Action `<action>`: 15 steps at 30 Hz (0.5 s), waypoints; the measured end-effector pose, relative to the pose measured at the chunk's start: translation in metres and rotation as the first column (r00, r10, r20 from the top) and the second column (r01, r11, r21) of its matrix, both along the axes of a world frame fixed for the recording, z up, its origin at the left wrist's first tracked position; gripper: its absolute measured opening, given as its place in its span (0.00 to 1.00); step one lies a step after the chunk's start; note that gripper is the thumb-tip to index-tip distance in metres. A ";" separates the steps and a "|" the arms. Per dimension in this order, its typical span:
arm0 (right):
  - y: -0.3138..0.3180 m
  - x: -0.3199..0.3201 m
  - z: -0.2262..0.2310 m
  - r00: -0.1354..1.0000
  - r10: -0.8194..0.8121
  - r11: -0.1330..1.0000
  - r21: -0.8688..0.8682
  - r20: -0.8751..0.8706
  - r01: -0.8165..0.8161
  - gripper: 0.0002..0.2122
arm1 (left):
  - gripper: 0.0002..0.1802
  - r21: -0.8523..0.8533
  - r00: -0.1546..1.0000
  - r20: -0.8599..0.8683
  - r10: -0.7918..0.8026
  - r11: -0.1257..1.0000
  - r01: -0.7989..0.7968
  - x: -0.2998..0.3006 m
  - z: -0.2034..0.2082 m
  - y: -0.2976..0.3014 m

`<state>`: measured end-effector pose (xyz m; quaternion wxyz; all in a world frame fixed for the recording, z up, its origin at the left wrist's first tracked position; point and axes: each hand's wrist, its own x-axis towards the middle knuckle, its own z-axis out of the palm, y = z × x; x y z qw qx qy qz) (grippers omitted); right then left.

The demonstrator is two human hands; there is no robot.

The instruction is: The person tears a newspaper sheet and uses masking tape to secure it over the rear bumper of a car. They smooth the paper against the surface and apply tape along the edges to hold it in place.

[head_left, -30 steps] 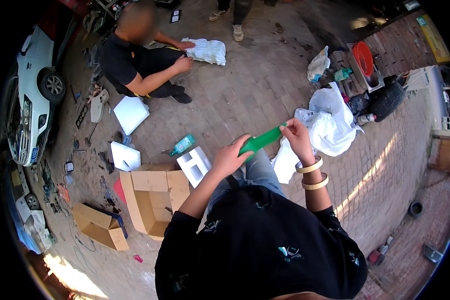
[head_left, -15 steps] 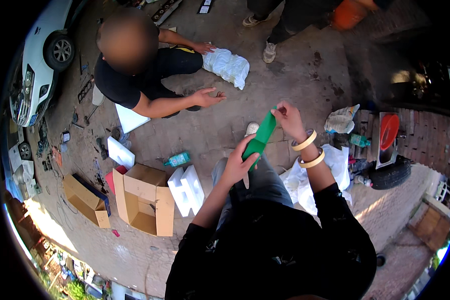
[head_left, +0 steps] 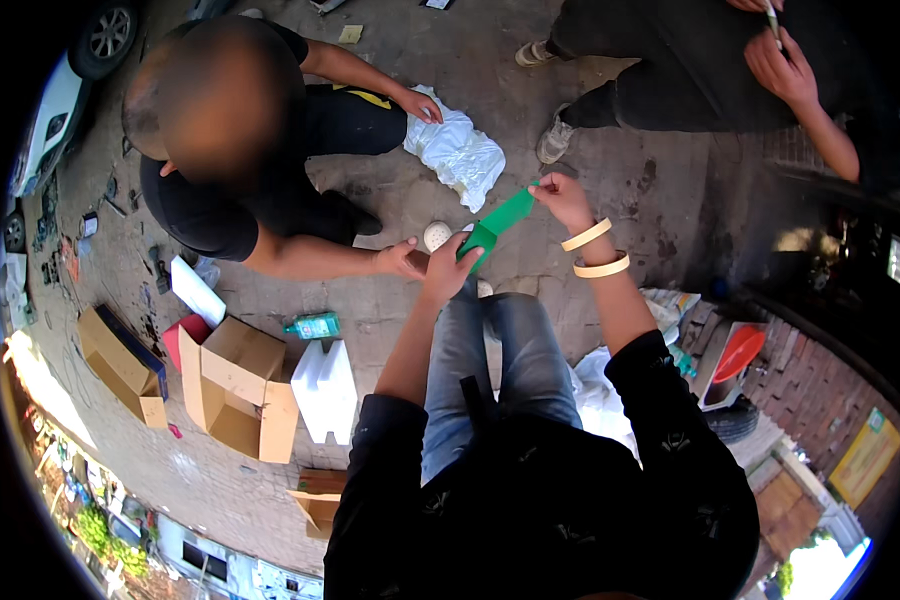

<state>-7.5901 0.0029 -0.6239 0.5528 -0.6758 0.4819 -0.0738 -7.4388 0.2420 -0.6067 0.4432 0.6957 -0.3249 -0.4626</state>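
My left hand is closed around a roll of wide green tape. A strip of the tape stretches up and to the right, and its free end is pinched in the fingers of my right hand. Just beyond the strip, a bundle in white plastic wrapping lies on the ground. A crouching co-worker rests one hand on that bundle. The co-worker's other hand reaches in right beside my left hand; whether they touch is unclear.
Cardboard boxes, white foam pieces and a green bottle are on the ground to my left. Another person's shoe stands beyond the bundle. White plastic sheeting and a red basin are at right.
My hands have moved forward and left toward the wrapped bundle, with the green tape stretched between them. The co-worker's free hand has come close to my left hand. My view has shifted.
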 end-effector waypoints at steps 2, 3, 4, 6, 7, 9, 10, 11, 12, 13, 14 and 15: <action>-0.019 0.005 -0.022 0.995 -0.069 0.985 0.161 0.078 0.056 0.14 | 0.16 0.203 0.938 -0.322 0.129 0.977 -0.064 0.013 -0.004 -0.028; -0.028 0.007 -0.036 0.994 -0.087 0.978 0.197 0.070 0.072 0.14 | 0.14 0.206 0.905 -0.402 0.142 0.977 -0.062 0.017 -0.021 -0.038; -0.033 0.015 -0.047 0.993 -0.095 0.969 0.236 0.070 0.076 0.13 | 0.13 0.211 0.866 -0.471 0.167 0.975 -0.073 0.025 -0.039 -0.044; -0.040 0.030 -0.068 0.985 -0.162 0.943 0.304 0.060 0.137 0.13 | 0.17 0.144 0.992 -0.112 0.051 0.989 -0.034 0.030 -0.079 -0.051; -0.046 0.037 -0.082 0.973 -0.224 0.924 0.329 0.050 0.196 0.13 | 0.19 0.120 0.997 0.072 -0.013 0.993 0.004 0.029 -0.096 -0.057; -0.059 0.054 -0.101 0.960 -0.280 0.891 0.365 -0.032 0.272 0.11 | 0.18 0.127 0.950 0.314 -0.002 0.991 -0.040 0.040 -0.101 -0.076; -0.066 0.060 -0.112 0.977 -0.215 0.913 0.354 -0.002 0.202 0.11 | 0.18 0.130 0.902 0.431 -0.002 0.990 -0.060 0.046 -0.103 -0.084; -0.071 0.068 -0.118 0.989 -0.142 0.931 0.345 0.031 0.122 0.11 | 0.18 0.155 0.877 0.479 0.015 0.983 -0.101 0.052 -0.106 -0.089; -0.074 0.073 -0.122 0.996 -0.067 0.942 0.334 0.066 0.041 0.10 | 0.19 0.177 0.849 0.528 0.028 0.974 -0.143 0.057 -0.110 -0.094; -0.077 0.080 -0.125 0.997 -0.030 0.955 0.298 0.076 0.006 0.10 | 0.19 0.197 0.815 0.579 0.036 0.963 -0.183 0.060 -0.114 -0.095; -0.075 0.085 -0.127 0.997 -0.012 0.952 0.306 0.075 -0.012 0.10 | 0.19 0.232 0.802 0.597 0.033 0.949 -0.211 0.059 -0.116 -0.094; -0.072 0.090 -0.128 0.997 0.006 0.949 0.314 0.075 -0.029 0.10 | 0.20 0.265 0.788 0.615 0.027 0.934 -0.240 0.057 -0.118 -0.093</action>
